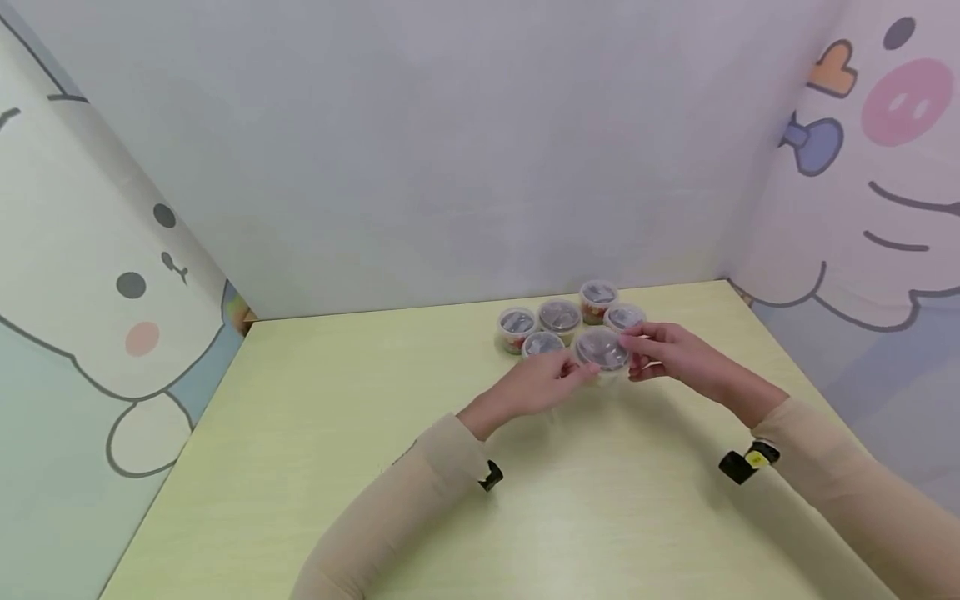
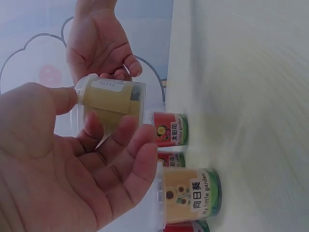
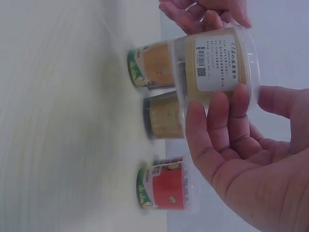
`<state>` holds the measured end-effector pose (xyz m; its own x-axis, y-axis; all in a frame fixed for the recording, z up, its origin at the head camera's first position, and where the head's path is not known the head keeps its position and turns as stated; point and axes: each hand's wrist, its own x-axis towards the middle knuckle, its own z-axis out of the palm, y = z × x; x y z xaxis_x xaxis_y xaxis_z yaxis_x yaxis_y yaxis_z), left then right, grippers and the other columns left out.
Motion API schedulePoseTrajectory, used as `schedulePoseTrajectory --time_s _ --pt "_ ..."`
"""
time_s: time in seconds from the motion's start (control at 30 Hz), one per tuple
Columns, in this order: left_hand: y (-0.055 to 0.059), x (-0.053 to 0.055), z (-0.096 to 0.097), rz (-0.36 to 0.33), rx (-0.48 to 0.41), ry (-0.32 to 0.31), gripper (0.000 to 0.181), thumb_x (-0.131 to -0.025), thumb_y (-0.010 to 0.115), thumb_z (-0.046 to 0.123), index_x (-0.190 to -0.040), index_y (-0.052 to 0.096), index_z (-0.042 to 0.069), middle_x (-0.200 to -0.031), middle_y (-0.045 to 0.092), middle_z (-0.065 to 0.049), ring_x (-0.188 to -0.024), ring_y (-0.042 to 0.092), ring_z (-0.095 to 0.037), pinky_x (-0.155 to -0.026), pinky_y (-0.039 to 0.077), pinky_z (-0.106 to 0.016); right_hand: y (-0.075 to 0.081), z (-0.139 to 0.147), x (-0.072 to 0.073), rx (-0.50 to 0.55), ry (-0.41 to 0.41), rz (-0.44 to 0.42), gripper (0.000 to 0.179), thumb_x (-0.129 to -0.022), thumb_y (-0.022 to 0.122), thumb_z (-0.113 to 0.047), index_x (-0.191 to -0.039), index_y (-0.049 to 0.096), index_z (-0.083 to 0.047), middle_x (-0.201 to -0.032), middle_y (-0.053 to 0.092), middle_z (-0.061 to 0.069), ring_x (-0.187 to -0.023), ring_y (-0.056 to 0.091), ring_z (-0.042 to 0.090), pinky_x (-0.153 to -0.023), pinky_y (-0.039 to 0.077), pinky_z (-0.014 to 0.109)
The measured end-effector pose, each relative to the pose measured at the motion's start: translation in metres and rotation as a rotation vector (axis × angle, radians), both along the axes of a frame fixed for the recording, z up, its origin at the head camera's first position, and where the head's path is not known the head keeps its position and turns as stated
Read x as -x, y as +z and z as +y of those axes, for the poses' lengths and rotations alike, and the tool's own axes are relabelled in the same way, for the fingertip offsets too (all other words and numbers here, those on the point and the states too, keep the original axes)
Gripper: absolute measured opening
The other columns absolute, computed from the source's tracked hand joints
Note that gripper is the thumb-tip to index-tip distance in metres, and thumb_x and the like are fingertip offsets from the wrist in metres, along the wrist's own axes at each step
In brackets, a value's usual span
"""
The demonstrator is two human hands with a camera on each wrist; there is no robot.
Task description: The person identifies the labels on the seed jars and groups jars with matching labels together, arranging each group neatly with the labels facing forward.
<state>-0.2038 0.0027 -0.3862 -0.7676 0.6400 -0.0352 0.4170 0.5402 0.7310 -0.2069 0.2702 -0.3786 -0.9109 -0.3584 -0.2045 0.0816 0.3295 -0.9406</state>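
My left hand (image 1: 536, 385) and right hand (image 1: 675, 354) hold one lidded plastic cup (image 1: 602, 348) between them, raised over the table. The right wrist view shows this cup (image 3: 217, 65) with a tan band and a white sticker bearing a barcode and QR code. My right thumb is on the lid side while the fingers curl against the cup's wall. From the other side, my left thumb presses the lid's rim and the fingers bend around the cup (image 2: 113, 96). Behind it stands a cluster of similar lidded cups, one a sunflower-print cup (image 2: 190, 195) marked "My little garden".
In the cluster, a red-labelled cup (image 1: 517, 331) stands leftmost and another cup (image 1: 598, 300) sits nearest the back wall (image 1: 450, 167). The pale yellow table (image 1: 337, 467) ends at that wall, with cartoon-printed sheets (image 1: 862, 208) at the sides.
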Motion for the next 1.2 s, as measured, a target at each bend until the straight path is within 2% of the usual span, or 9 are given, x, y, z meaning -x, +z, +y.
schedulePoseTrajectory --time_s 0.17,0.33,0.43,0.6,0.67,0.77,0.97,1.07,1.2 --pt "0.014 -0.002 -0.012 0.050 -0.027 0.024 0.046 -0.103 0.044 0.061 -0.091 0.059 0.019 -0.073 0.054 0.002 -0.062 0.049 -0.011 -0.056 0.040 -0.027 0.016 -0.012 0.000 0.041 0.004 0.013 0.052 -0.106 0.055 -0.035 -0.137 0.049 0.006 -0.097 0.058 0.014 -0.091 0.062 0.023 -0.086 0.058 0.036" --pt "0.025 -0.002 -0.026 0.084 -0.097 0.010 0.041 -0.103 0.051 0.056 -0.093 0.058 0.017 -0.078 0.059 0.002 -0.066 0.053 -0.012 -0.058 0.045 -0.027 0.030 -0.024 0.000 0.138 0.020 -0.009 0.046 -0.107 0.054 -0.031 -0.136 0.049 0.005 -0.099 0.061 0.010 -0.090 0.063 0.020 -0.089 0.057 0.035" --pt "0.028 0.002 -0.034 0.128 -0.113 0.012 0.037 -0.101 0.058 0.053 -0.094 0.057 0.017 -0.088 0.061 0.003 -0.076 0.058 -0.014 -0.062 0.050 -0.027 0.035 -0.031 0.002 0.195 0.026 -0.043 0.043 -0.107 0.055 -0.029 -0.133 0.049 0.004 -0.099 0.063 0.007 -0.091 0.063 0.019 -0.091 0.056 0.034" --pt "0.029 0.013 -0.047 0.226 -0.154 0.005 0.037 -0.097 0.069 0.044 -0.089 0.056 0.010 -0.109 0.056 -0.003 -0.095 0.053 -0.022 -0.067 0.047 -0.028 0.039 -0.042 0.009 0.246 0.053 -0.071 0.038 -0.107 0.054 -0.029 -0.128 0.052 0.002 -0.098 0.064 0.005 -0.092 0.065 0.019 -0.094 0.055 0.034" --pt "0.027 0.018 -0.053 0.202 -0.211 -0.012 0.038 -0.094 0.074 0.038 -0.089 0.054 0.006 -0.109 0.055 -0.006 -0.096 0.051 -0.024 -0.069 0.046 -0.029 0.039 -0.046 0.011 0.272 0.071 -0.079 0.034 -0.108 0.053 -0.028 -0.126 0.053 0.001 -0.097 0.065 0.005 -0.092 0.066 0.019 -0.094 0.055 0.036" --pt "0.025 0.026 -0.060 0.096 -0.304 -0.010 0.037 -0.092 0.079 0.030 -0.091 0.052 0.004 -0.103 0.056 -0.008 -0.094 0.057 -0.022 -0.073 0.050 -0.027 0.038 -0.052 0.014 0.305 0.099 -0.093 0.034 -0.108 0.054 -0.025 -0.130 0.053 0.000 -0.100 0.066 0.005 -0.095 0.067 0.020 -0.095 0.054 0.038" --pt "0.020 0.034 -0.074 -0.128 -0.428 0.068 0.033 -0.095 0.075 0.028 -0.099 0.051 0.006 -0.109 0.061 -0.007 -0.097 0.070 -0.019 -0.076 0.054 -0.031 0.033 -0.062 0.021 0.350 0.153 -0.119 0.050 -0.108 0.052 -0.026 -0.149 0.039 -0.001 -0.132 0.058 0.008 -0.116 0.063 0.025 -0.102 0.050 0.044" --pt "0.017 0.035 -0.076 -0.168 -0.447 0.081 0.033 -0.097 0.073 0.031 -0.102 0.052 0.006 -0.112 0.062 -0.009 -0.096 0.070 -0.022 -0.079 0.056 -0.033 0.028 -0.065 0.025 0.414 0.166 -0.179 0.046 -0.110 0.046 -0.027 -0.148 0.038 -0.002 -0.138 0.054 0.012 -0.120 0.062 0.030 -0.105 0.047 0.049" --pt "0.014 0.035 -0.075 -0.174 -0.441 0.099 0.035 -0.096 0.073 0.034 -0.103 0.052 0.006 -0.112 0.061 -0.010 -0.091 0.068 -0.023 -0.080 0.058 -0.034 0.021 -0.068 0.028 0.495 0.171 -0.251 0.039 -0.112 0.039 -0.027 -0.145 0.038 -0.005 -0.139 0.054 0.013 -0.121 0.062 0.034 -0.105 0.045 0.052"
